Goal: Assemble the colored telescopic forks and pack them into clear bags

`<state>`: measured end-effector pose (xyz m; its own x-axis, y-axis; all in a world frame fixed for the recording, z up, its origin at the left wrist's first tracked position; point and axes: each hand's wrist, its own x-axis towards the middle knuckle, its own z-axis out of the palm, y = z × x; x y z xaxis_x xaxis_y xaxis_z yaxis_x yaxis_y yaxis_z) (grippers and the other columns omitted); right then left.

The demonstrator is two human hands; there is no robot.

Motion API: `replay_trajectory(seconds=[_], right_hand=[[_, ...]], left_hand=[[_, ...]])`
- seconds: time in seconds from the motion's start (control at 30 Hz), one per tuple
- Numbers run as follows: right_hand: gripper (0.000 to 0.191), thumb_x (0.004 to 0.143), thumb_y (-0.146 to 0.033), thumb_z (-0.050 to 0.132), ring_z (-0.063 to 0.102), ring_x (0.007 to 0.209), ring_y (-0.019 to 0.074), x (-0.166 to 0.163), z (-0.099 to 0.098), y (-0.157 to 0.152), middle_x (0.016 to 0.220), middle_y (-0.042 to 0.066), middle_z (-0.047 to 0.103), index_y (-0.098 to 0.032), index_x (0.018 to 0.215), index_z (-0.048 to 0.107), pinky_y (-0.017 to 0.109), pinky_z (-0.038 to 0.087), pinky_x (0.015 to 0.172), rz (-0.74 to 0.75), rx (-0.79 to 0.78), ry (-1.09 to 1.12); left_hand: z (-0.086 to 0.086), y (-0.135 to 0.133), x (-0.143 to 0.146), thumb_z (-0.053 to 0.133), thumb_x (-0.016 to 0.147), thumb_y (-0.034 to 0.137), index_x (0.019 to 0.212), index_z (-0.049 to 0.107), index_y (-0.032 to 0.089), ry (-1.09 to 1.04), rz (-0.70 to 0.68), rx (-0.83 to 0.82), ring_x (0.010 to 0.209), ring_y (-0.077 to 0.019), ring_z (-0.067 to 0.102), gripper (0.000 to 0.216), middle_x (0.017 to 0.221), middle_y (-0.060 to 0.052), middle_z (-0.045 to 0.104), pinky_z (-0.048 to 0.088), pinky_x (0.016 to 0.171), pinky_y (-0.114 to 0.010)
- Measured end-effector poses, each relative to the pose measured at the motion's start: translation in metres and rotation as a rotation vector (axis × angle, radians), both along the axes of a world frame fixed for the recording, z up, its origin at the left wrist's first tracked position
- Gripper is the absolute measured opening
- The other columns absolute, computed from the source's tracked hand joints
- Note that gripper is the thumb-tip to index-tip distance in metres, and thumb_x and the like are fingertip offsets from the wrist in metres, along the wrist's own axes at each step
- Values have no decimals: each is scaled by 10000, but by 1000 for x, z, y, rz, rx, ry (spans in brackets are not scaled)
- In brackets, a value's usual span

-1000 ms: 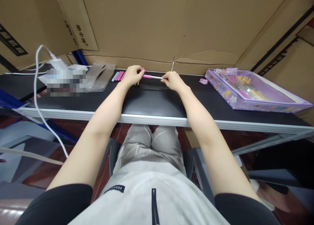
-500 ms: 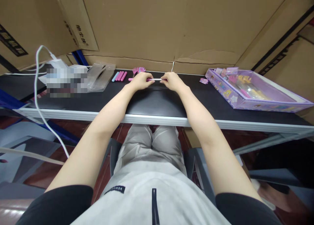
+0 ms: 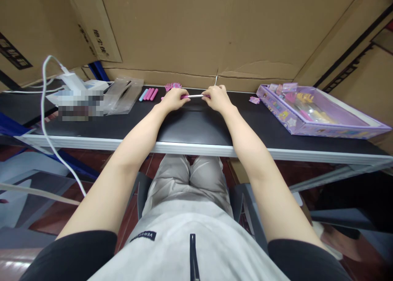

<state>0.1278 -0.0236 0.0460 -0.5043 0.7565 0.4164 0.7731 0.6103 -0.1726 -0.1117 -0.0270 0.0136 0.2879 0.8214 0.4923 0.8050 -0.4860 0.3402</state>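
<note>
A thin whitish rod with pink ends (image 3: 195, 96) stretches level between my two hands, just above the black tabletop. My left hand (image 3: 175, 99) is closed around its left pink end, fingers pinched. At the other end, the fingertips of my right hand (image 3: 216, 97) pinch the right pink part. Behind my left hand lie pink pieces with fork-like prongs (image 3: 172, 86), partly covered by the hand. To the left of that hand, several short pink sticks (image 3: 150, 94) and a light blue stick (image 3: 143, 95) lie side by side.
Clear plastic bags (image 3: 124, 95) lie on the left, beside a white charger and cable (image 3: 73, 82). A purple open box (image 3: 322, 109) with pink and yellow pieces stands on the right, a small pink-purple scrap (image 3: 254, 100) near it. Cardboard walls (image 3: 196, 35) close off the back.
My right hand has turned a little, its fingers lifting higher, and more pink shows at both ends of the rod. The rod stays between both hands.
</note>
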Motion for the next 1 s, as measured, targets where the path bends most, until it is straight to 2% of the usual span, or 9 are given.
replay_trajectory(seconds=[0.13, 0.23, 0.3, 0.37, 0.47, 0.53, 0.7, 1.0], right_hand=[[240, 994, -377, 764, 548, 1373, 413, 2, -3, 7, 1331, 193, 683, -198, 1153, 790, 649, 342, 1220, -29, 10, 194], [362, 948, -369, 835, 533, 1440, 387, 0, -2, 12, 1461, 201, 627, -197, 1254, 747, 561, 434, 1199, -96, -11, 449], [382, 920, -353, 870, 625, 1335, 319, -3, -1, 13, 1369, 172, 673, -197, 1237, 726, 459, 524, 1112, -167, -107, 677], [295, 937, -361, 858, 716, 1084, 229, -8, 0, 9, 1149, 113, 731, -200, 1137, 713, 353, 589, 937, -223, -304, 893], [176, 1014, -325, 776, 652, 716, 112, -16, 4, -3, 842, 20, 701, -196, 955, 673, 224, 531, 678, -222, -619, 1111], [198, 1048, -250, 722, 571, 596, 71, -20, 6, -12, 730, -18, 658, -186, 877, 647, 192, 465, 597, -198, -735, 1204], [298, 1047, -191, 712, 499, 519, 46, -24, 10, -20, 627, -64, 586, -189, 784, 571, 186, 445, 591, -191, -778, 1324], [302, 1000, -181, 760, 494, 529, 51, -22, 10, -16, 615, -68, 561, -191, 758, 579, 206, 460, 624, -171, -757, 1365]], left_hand=[[1, -2, -1, 688, 913, 301, 950, 781, 187, -72, 23, -6, 890, -241, 618, 152, 864, -57, 705, 474, 909, -372], [1, -2, -2, 687, 913, 283, 910, 754, 194, -117, 58, 1, 878, -240, 602, 112, 833, -52, 679, 471, 902, -373], [2, -3, -2, 678, 913, 271, 888, 736, 194, -137, 88, 10, 860, -238, 593, 99, 820, -53, 671, 470, 895, -374], [3, -5, -1, 673, 911, 266, 874, 725, 192, -143, 108, 12, 848, -237, 588, 97, 825, -57, 674, 468, 890, -379], [5, -7, 4, 676, 908, 268, 873, 724, 185, -125, 92, 4, 842, -230, 586, 102, 840, -58, 686, 465, 879, -372], [5, -8, 7, 682, 908, 276, 885, 732, 180, -112, 58, 1, 837, -223, 586, 110, 838, -53, 689, 464, 869, -360], [3, -8, 13, 693, 906, 306, 923, 760, 176, -108, 5, 20, 819, -214, 591, 147, 846, -48, 705, 472, 858, -353], [3, -7, 11, 706, 905, 331, 938, 780, 179, -124, 6, -12, 834, -220, 608, 172, 852, -50, 721, 485, 870, -358]])
